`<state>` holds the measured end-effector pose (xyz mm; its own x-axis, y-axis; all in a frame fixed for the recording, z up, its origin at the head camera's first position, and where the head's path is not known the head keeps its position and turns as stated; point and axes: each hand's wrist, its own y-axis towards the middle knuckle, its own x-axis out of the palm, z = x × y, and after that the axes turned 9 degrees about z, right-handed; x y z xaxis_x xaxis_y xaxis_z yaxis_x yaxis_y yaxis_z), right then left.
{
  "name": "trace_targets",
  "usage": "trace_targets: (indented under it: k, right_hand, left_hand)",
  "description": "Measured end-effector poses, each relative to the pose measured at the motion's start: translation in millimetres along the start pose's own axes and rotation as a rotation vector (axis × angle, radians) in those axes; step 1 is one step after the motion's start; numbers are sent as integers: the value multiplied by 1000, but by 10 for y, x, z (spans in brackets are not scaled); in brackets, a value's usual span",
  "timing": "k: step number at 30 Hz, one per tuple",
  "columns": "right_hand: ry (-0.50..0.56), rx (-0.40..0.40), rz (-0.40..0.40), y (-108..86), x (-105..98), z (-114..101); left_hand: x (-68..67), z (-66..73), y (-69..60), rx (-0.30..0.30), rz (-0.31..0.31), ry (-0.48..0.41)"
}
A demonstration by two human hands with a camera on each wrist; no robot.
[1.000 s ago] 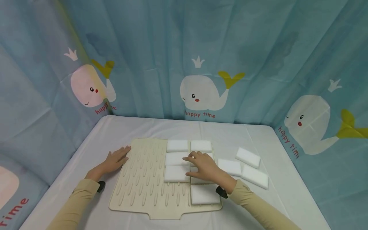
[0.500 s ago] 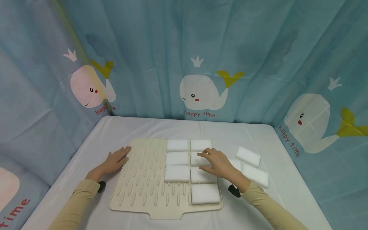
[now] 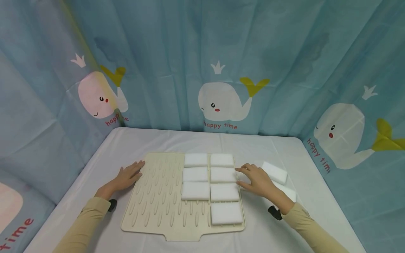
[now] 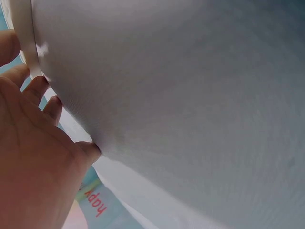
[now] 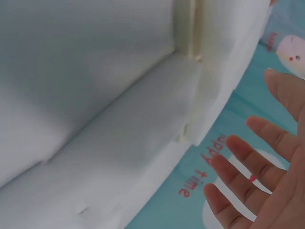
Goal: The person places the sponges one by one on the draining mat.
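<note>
Presently: your left hand (image 3: 127, 176), fingers extended, at the mat (image 3: 161, 196); your right hand (image 3: 260, 181), empty, fingers spread; seven white blocks (image 3: 221, 192), liable to skew if brushed.

In the head view, the right hand (image 3: 257, 180) and wrist (image 3: 281, 199) partly cover a white block (image 3: 288, 191) behind them. In the right wrist view, pale surfaces (image 5: 138, 114) beside the fingers (image 5: 236, 181) blur (which is which is unclear). The left wrist view's edge cuts off the left hand (image 4: 38, 148) and, past its fingertips (image 4: 39, 85), the cream board (image 4: 21, 24).
</note>
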<state>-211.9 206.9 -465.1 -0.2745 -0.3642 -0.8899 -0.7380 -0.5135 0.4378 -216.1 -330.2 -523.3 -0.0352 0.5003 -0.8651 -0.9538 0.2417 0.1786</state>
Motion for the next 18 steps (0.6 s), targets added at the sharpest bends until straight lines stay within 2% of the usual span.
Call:
trace_targets:
  k: [9,18]
  right_hand:
    - [10,43,7,-277,-53,257]
    - [7,62,-53,-444,-80,403]
  left_hand:
    - [-6,14,2,11,-1,-1]
    - [-1,19,-7,5,-4,-5]
